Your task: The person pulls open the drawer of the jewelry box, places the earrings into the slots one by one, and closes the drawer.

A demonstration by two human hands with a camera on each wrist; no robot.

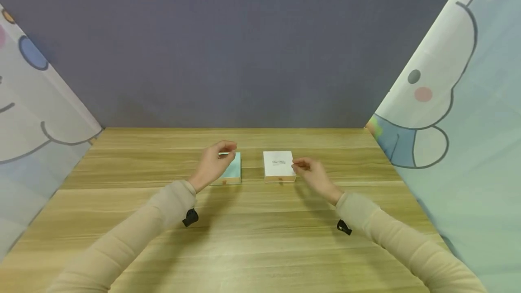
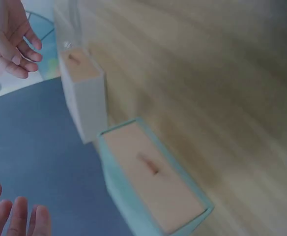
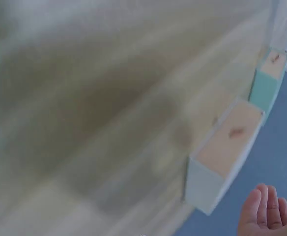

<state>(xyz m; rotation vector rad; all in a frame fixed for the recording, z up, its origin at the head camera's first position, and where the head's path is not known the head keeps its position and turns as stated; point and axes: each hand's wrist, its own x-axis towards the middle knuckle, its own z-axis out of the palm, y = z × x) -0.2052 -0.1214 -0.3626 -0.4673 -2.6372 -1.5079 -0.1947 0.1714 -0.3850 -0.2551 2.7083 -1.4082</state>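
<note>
Wooden table [image 1: 252, 238] bears teal box [image 1: 233, 172], white box [image 1: 278, 164].

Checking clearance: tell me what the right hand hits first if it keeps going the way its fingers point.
Likely the white box: the right hand points at its right edge, close by, though contact is unclear.

**Small print on the white box, too fine to read**

The only writing I can find is on the lid of the white box [image 1: 278, 164] near my right hand [image 1: 313, 173]: a short dark line in a script style, with a fainter line under it. Both are too small for me to make out. The teal box [image 1: 232, 171] under my left hand [image 1: 214, 163] shows no lettering.
</note>
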